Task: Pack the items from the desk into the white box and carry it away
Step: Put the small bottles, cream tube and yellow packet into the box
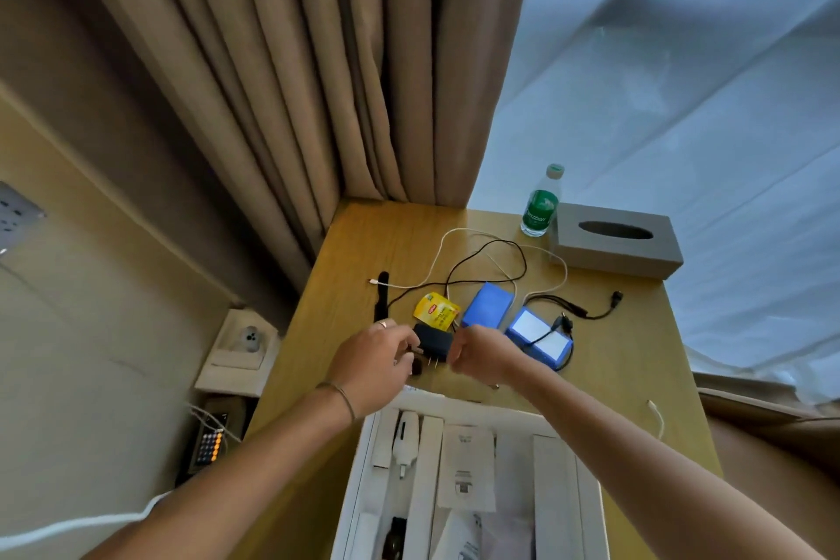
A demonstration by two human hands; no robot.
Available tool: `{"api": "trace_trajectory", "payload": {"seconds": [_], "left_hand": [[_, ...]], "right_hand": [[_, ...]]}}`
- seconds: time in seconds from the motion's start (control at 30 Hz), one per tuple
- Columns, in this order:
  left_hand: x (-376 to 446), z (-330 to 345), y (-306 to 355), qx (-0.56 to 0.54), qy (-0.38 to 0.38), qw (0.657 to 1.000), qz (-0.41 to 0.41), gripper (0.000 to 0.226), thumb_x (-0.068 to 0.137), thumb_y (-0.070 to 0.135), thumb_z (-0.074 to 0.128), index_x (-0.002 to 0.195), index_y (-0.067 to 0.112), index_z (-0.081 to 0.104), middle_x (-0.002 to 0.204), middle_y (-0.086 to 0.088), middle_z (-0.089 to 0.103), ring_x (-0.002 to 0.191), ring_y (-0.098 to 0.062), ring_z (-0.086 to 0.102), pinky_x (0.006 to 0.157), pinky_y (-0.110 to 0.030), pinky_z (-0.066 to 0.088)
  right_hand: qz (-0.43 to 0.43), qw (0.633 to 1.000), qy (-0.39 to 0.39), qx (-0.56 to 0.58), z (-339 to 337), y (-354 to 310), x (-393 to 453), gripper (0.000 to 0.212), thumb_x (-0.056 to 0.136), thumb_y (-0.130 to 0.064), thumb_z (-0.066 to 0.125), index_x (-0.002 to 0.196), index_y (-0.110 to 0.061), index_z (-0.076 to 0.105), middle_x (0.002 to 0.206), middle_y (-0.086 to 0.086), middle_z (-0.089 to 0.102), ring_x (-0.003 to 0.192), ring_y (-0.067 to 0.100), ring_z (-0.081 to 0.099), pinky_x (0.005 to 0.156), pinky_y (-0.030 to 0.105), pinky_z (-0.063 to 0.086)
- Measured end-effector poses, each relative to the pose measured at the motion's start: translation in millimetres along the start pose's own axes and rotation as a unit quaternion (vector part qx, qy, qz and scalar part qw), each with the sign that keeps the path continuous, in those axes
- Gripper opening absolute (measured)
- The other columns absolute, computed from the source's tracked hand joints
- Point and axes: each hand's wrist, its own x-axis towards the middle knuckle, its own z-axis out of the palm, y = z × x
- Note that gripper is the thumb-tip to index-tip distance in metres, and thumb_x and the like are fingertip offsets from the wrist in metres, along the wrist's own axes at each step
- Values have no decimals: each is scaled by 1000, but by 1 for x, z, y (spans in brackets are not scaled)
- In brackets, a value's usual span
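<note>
Nearest to the camera stood the white box (563, 491), open at the near edge of the desk (627, 382), and it already held some things: a white device (405, 441) in a narrow slot on its left side, a folded paper sheet (468, 464) in the middle and a dark object low on the left, which I could not identify. So the packing was started but, in my judgement, it was far from finished. Just beyond the box both hands met at a black charger (434, 343) with its metal prongs pointing toward the person. The left hand (377, 359), wearing a ring and a thin bracelet, had its fingers curled at the left side of the charger, and the right hand (477, 355) was curled like a fist at the right side; both seemed to hold it, though how firm the grip was I cannot tell. Still on the desk lay a yellow tea packet (435, 310), two blue battery packs (487, 306) (538, 339) with black leads, a white cable (454, 236) and a black cable (488, 252) tangled together, and a black strap (381, 296). A green water bottle (540, 207) and a grey tissue box (616, 239) stood at the far right corner. All these probably remained to be packed, and the carrying away was not yet begun.
</note>
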Motion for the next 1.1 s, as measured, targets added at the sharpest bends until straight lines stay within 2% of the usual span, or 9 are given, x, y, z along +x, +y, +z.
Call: {"api": "trace_trajectory", "payload": {"seconds": [0.1,0.23,0.3,0.4,0.6,0.73,0.87,0.97,1.1], "left_hand": [[11,6,-16,-18,-22,999,-31,20,95,23,57,112,26,68,106,11,63,92,-5,61,82,-30,58],[20,14,-38,-51,-38,995,-79,17,94,23,58,106,30,69,101,14,65,90,2,59,73,-17,51],[23,18,-47,-64,-48,992,-101,15,94,25,59,103,32,68,98,15,65,89,3,59,69,-13,46],[25,24,-57,-71,-64,988,-124,14,94,25,59,101,35,66,95,17,65,88,3,59,67,-13,46],[38,34,-70,-54,-81,986,-132,14,95,23,58,101,33,67,96,15,66,87,0,61,70,-18,53],[49,40,-73,-14,-98,988,-120,18,95,20,57,104,31,67,99,14,65,90,-3,61,80,-27,58],[57,49,-74,45,-114,988,-93,27,93,15,62,116,29,65,114,10,63,100,-8,60,86,-27,55],[63,58,-80,63,-119,988,-81,32,91,17,66,120,30,63,121,10,63,103,-8,59,81,-21,51],[70,64,-83,83,-148,983,-65,33,90,22,69,121,31,62,123,8,63,106,-13,60,83,-26,53]], "right_hand": [[4,996,-73,-54,16,7,19,23,85,-16,65,107,-19,71,98,2,72,92,21,67,82,35,60],[-15,986,-111,-121,39,4,37,28,84,-23,71,111,-16,67,96,5,69,88,22,66,70,29,55],[-25,979,-134,-152,46,0,44,27,86,-29,73,108,-16,68,91,3,67,86,22,66,70,30,55],[-36,965,-160,-205,51,-3,51,27,88,-30,71,110,-13,68,95,5,68,83,22,64,66,31,52],[-68,943,-175,-274,48,10,53,29,81,-29,76,105,-16,65,78,1,59,71,18,57,59,29,47],[-109,944,-172,-259,47,19,52,20,83,-32,73,90,-19,61,68,-3,53,62,15,52,56,29,47],[-118,953,-168,-224,42,24,46,32,87,-46,66,95,-15,70,73,-2,61,68,17,59,60,32,52],[-91,978,-130,-135,39,28,38,35,83,-53,65,95,-21,74,85,-1,71,78,20,66,68,36,58],[-59,997,-54,10,30,32,26,16,84,-40,72,90,-26,72,88,-4,72,79,15,67,67,30,56]]}}
